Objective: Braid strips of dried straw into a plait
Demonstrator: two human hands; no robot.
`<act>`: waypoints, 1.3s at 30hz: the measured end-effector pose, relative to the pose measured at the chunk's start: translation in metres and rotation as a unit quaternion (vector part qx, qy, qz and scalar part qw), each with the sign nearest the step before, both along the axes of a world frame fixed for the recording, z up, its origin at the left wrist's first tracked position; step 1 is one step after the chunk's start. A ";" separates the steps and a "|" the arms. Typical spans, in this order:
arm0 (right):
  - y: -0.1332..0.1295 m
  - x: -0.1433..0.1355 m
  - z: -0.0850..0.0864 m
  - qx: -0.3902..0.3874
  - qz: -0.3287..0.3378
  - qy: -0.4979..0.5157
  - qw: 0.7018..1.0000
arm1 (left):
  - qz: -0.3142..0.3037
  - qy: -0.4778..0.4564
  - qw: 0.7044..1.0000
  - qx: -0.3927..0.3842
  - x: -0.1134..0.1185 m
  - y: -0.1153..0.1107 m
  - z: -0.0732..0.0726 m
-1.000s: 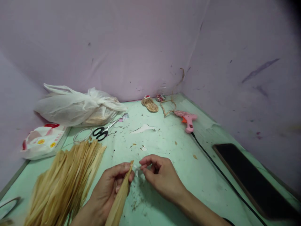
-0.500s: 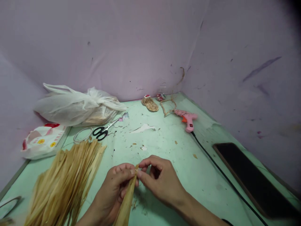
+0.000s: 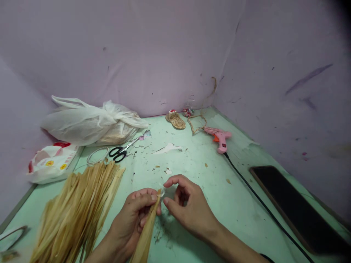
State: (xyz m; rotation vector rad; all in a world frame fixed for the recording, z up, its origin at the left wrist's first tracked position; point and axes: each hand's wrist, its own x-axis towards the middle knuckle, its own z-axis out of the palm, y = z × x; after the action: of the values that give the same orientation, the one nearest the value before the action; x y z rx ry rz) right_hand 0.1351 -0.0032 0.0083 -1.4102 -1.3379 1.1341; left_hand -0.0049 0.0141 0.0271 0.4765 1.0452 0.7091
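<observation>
My left hand (image 3: 138,210) pinches a bunch of tan, dried leaf strips (image 3: 147,233) near its narrow top end, between thumb and fingers. The bunch runs down past the bottom edge of the view. Around its tip is a small whitish loop of string or tape (image 3: 162,191); which of the two I cannot tell. Just right of that loop is my right hand (image 3: 189,208), thumb and index finger apart, the other fingers curled. A large pile of similar dried leaf strips (image 3: 74,208) lies to the left of my left hand.
Black-handled scissors (image 3: 120,153) and a coiled white cord (image 3: 98,155) lie behind the pile. A tied plastic bag (image 3: 90,122) and a white package (image 3: 55,160) stand left. A woven slipper-shaped piece (image 3: 176,120), pink glue gun (image 3: 222,138) with black cable, and phone (image 3: 296,208) lie beyond and right.
My right thumb and index finger have parted and drawn slightly away from the strips' tip. The whitish loop now shows there. My left hand keeps its pinch.
</observation>
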 end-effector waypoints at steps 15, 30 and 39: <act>-0.004 -0.002 -0.001 0.014 0.004 -0.050 0.999 | 0.006 -0.006 1.000 -0.004 0.002 -0.002 -0.007; 0.000 -0.001 0.001 0.019 -0.012 0.004 1.000 | 0.010 0.000 1.000 -0.018 0.003 0.001 -0.002; 0.001 0.003 0.003 -0.036 -0.044 0.022 0.998 | 0.011 0.005 1.000 -0.020 0.001 0.001 -0.004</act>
State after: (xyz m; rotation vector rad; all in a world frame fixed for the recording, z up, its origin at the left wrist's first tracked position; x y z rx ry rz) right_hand 0.1377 -0.0019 0.0117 -1.4733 -1.2019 1.1585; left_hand -0.0043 0.0156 0.0230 0.4358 1.0737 0.7052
